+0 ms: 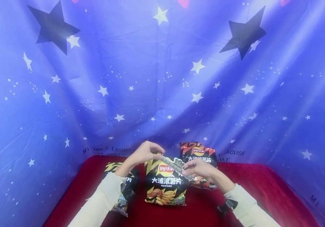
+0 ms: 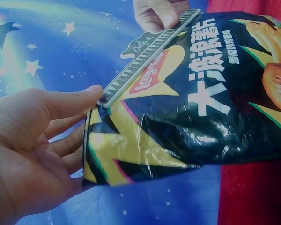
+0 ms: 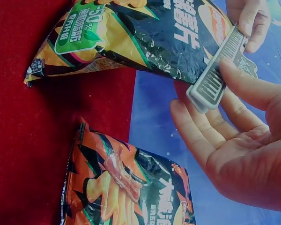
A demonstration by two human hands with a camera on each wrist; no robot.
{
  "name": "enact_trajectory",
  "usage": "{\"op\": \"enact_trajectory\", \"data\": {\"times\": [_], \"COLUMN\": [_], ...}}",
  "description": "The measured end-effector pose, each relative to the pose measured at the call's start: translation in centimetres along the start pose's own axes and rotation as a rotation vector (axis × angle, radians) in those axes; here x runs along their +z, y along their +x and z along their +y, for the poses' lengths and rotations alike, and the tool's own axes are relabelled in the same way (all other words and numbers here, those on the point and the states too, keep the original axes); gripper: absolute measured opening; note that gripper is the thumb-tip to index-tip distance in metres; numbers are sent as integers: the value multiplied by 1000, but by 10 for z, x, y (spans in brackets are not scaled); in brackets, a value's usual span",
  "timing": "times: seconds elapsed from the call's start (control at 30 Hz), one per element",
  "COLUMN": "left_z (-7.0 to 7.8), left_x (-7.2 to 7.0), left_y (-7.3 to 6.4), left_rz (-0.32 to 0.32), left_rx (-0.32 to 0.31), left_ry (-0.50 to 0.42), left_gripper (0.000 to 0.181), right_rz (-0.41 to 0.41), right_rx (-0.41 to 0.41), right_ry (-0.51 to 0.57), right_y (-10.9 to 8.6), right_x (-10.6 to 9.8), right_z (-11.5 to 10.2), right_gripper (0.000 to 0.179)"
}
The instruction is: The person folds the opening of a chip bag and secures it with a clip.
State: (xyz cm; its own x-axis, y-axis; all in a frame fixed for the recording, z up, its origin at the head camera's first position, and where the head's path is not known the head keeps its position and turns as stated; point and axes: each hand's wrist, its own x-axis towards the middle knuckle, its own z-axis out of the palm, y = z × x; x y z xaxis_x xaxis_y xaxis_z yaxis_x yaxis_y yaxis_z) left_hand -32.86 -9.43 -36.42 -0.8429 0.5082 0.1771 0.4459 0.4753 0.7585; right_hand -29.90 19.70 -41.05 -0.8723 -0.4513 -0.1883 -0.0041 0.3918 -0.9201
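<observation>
While a keyboard-patterned clip (image 1: 171, 163) is being held slantwise along the top of the black-and-yellow bag (image 1: 165, 186), both clip ends are being pinched. At that bag's upper left corner, one end is being pressed by the left hand (image 2: 37, 136): thumb in front, fingers behind the bag edge. At its upper right corner, the other end is being gripped by the right hand (image 3: 253, 145): thumb on the front, fingers behind. Neither grip is being held wide. To the left of the black-and-yellow bag, a second chip bag (image 1: 122, 206) is being partly hidden by the left sleeve (image 1: 100, 198); behind it and to its right, an orange chip bag (image 3: 131, 187) is being shown untouched. Below it, red cloth (image 1: 264, 192) is being used as the surface.

Risks, my read: clip is being carried off-centre. Its right end is being held past the bag edge, while a bit of the left corner is being left outside. Uneven bite likely, so a gap at that corner. Whether the clip is being latched: can't tell. Slick film could be squeezed out if the two ends are being pressed unequally. Chips could be crushed if the bag is being pushed down instead of pinched.
</observation>
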Motion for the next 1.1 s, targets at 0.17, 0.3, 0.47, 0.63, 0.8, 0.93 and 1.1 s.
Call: {"op": "enact_trajectory", "data": {"times": [0.17,0.3,0.47,0.63,0.8,0.93,1.1], "left_z": [-11,-21,-35,-50,-56,-62,-69], "left_x": [-7,-11,-12,-9,-5,2,13], "left_y": [-8,-17,-28,-34,-37,-39,-42], "left_rz": [77,146,170,118,59,11,-36], "left_rx": [4,-31,-143,-213,-261,-277,-265], "left_ry": [-50,-147,-293,-419,-513,-557,-604], "left_gripper": [35,46,51,51,54,54,42], "right_rz": [9,7,-4,12,32,31,42], "right_rx": [2,-2,-20,-19,-21,-21,-10], "right_ry": [6,24,101,145,162,183,232], "right_y": [0,2,4,6,9,9,8], "right_x": [1,3,4,4,2,2,6], "right_z": [0,2,6,11,14,17,21], "right_gripper": [39,36,30,31,32,32,35]}}
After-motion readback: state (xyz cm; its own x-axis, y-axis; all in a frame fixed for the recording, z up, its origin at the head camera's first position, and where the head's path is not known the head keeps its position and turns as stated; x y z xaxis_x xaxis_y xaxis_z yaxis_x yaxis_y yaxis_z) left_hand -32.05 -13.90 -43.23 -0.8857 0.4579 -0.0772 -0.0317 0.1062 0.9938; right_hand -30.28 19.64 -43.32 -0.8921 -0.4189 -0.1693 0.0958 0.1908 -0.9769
